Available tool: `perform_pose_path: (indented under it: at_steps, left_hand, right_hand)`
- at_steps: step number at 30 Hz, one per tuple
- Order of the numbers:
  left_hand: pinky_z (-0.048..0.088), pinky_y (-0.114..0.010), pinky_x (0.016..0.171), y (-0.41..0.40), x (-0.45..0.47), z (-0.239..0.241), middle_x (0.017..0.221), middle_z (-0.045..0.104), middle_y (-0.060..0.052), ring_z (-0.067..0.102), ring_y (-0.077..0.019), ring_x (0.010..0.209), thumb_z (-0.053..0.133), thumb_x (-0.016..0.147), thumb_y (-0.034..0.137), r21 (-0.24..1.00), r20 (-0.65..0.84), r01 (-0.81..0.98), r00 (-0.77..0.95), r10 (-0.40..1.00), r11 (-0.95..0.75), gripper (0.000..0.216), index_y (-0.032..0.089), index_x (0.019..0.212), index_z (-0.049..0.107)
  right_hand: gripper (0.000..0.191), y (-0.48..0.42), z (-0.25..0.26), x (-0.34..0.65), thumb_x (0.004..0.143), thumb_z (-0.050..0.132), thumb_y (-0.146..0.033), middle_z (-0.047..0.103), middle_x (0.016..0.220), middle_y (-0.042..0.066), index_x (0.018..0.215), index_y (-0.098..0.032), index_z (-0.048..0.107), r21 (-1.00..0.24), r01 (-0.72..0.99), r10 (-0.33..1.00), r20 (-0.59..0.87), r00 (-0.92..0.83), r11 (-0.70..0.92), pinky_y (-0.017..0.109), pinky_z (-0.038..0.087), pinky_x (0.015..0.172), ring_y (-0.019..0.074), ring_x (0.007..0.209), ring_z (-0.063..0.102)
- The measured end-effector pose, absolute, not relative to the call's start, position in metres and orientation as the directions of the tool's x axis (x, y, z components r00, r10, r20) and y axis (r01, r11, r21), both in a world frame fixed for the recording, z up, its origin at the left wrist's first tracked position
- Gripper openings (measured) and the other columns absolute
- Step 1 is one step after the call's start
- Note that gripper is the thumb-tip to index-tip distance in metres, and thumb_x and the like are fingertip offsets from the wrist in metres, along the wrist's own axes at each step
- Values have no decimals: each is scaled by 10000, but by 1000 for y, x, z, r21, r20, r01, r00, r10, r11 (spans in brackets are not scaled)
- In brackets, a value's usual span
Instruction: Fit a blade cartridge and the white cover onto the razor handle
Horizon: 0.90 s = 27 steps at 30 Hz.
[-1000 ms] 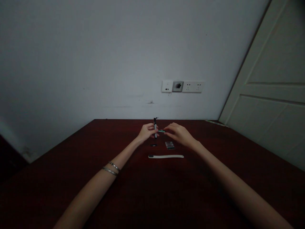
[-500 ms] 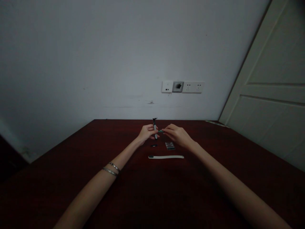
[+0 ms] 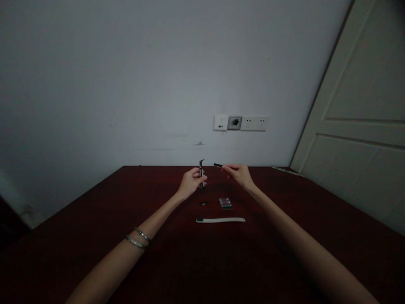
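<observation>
My left hand is closed round a thin upright razor handle with a dark head at the top. My right hand pinches a small dark flat piece that points left, a short way from the handle's head. Both hands are raised over the far part of the dark red table. Below them on the table lie a tiny dark part, a small clear case and a long white strip.
A white wall stands behind the table with a row of sockets. A cream door is at the right. Two bracelets circle my left wrist. A thin pale object lies at the table's far right corner.
My right hand has drawn the dark piece away from the handle, up and to the right. The view has tipped upward slightly, so everything sits lower in the picture.
</observation>
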<state>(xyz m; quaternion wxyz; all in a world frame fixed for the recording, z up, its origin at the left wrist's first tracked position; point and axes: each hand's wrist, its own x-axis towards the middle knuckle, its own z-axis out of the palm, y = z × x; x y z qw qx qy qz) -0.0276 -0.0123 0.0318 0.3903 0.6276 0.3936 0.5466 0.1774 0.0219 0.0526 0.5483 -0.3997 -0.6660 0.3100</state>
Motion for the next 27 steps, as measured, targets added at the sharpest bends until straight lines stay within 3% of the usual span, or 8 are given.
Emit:
perform_pose_path:
  at_steps: [5,9,16,27]
  left_hand:
    - [530,-275,665,-16,-22,24,777,675,-25,656,-168,702,640,714,232,771,575,284,72,815,-569,195,146,886,608]
    - [515,-284,685,-21,-18,15,814,689,-45,654,-178,716,636,727,223,693,626,412,64,777,-592,191,148,903,629]
    - [479,-240,590,-24,-18,2,690,649,-4,615,-142,624,669,701,254,667,595,507,78,800,-546,168,156,780,557]
    - [401,-202,502,-33,-15,4,611,607,31,577,-119,551,678,698,298,672,549,513,138,824,-534,250,177,750,466]
  right_hand:
    - [417,31,53,167,597,680,-504,711,731,104,746,-118,728,-899,70,901,428,-66,432,246,461,449,182,592,622]
    - [389,32,48,161,605,687,-476,710,734,112,733,-111,725,-913,25,912,404,-77,407,239,452,445,160,558,604]
    - [333,27,44,158,595,712,-420,709,700,96,729,-116,732,-929,-9,919,367,-145,370,242,443,472,148,546,584]
    - [232,15,55,155,633,696,-363,700,656,63,696,-141,730,-917,18,883,378,-279,399,251,444,527,131,543,576]
